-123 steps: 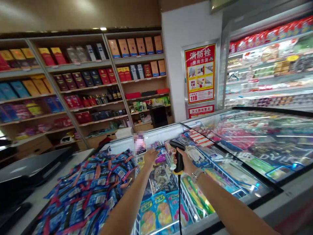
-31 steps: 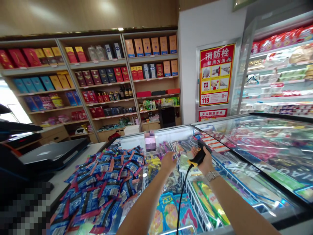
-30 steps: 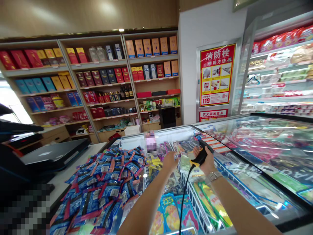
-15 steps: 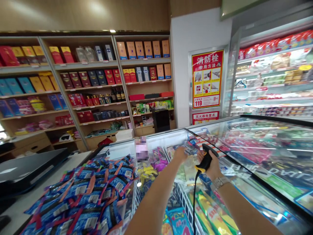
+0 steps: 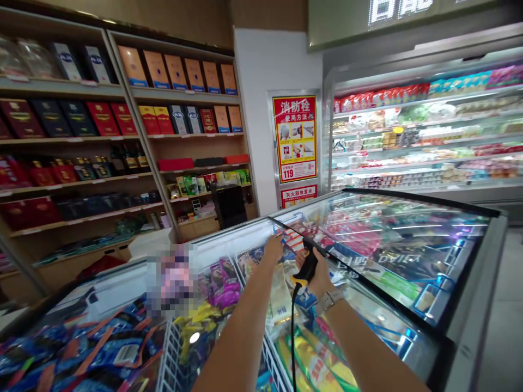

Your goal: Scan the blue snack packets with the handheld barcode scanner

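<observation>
My right hand (image 5: 321, 275) is closed around a black-and-yellow barcode scanner (image 5: 307, 268), whose black cable (image 5: 293, 332) hangs down between my forearms. The wrist wears a light watch. My left hand (image 5: 273, 249) reaches over the open freezer with bent fingers near the far wall, beside a blue piece of packaging (image 5: 278, 231) and red-and-white striped packaging (image 5: 293, 239). What lies between its fingers is too small to make out. Below the hands are a pale packet (image 5: 281, 305) and yellow-green ice cream wrappers (image 5: 314, 356).
White wire dividers (image 5: 169, 354) split the freezer. Blue packets (image 5: 110, 348) pile up at left, with purple packets (image 5: 224, 280) further in. A black-framed glass lid (image 5: 400, 239) covers the right side. Shelves of boxed goods (image 5: 180, 71) and a lit refrigerated display (image 5: 408, 136) stand behind.
The view has swung right, so the shelves and blue packets shift left. My left hand has moved slightly deeper toward the freezer's far wall. My right hand still holds the scanner.
</observation>
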{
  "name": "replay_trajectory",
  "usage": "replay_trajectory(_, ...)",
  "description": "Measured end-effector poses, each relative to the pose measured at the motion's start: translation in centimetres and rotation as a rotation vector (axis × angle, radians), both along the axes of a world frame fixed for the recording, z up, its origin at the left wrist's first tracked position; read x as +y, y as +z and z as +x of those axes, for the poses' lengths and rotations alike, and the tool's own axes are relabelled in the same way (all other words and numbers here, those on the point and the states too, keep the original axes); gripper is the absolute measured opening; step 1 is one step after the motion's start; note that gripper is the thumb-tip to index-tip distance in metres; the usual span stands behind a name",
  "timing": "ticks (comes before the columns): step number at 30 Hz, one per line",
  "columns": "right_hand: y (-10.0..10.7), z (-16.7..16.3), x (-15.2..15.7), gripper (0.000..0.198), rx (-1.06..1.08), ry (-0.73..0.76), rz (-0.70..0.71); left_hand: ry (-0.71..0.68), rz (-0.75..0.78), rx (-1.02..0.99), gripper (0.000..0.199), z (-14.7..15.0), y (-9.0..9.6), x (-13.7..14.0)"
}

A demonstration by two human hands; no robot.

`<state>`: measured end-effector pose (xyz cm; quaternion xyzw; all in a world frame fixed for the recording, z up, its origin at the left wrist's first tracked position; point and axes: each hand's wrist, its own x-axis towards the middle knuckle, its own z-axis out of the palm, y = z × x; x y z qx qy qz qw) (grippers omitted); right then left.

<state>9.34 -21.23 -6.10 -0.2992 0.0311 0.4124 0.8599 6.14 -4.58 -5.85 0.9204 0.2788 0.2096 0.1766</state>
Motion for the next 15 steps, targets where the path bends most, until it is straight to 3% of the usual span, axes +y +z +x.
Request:
replay_trajectory(4,0.1,0.0,0.0,0.021,-0.004,0.001,-0.043,-0.046,-0.051,-0.052,0.045,-1.6,0.4,-0.9)
replay_trajectory(7,0.6,-0.9,-0.3,0.019,-0.019,0.028,-0.02,-0.092,-0.033,-0.063,0.044,-4.8,1.0,-2.6)
replay_trajectory(11,1.7,-4.0,-0.9,0.015,-0.095,0.125,-0.011,-0.047,0.024,-0.059,0.045,-11.3,2.4,-5.6)
replay_trajectory(15,2.6,-8.9,-2.1,0.015,-0.152,0.329,0.029,-0.034,0.065,-0.091,0.048,-18.9,3.9,-8.5)
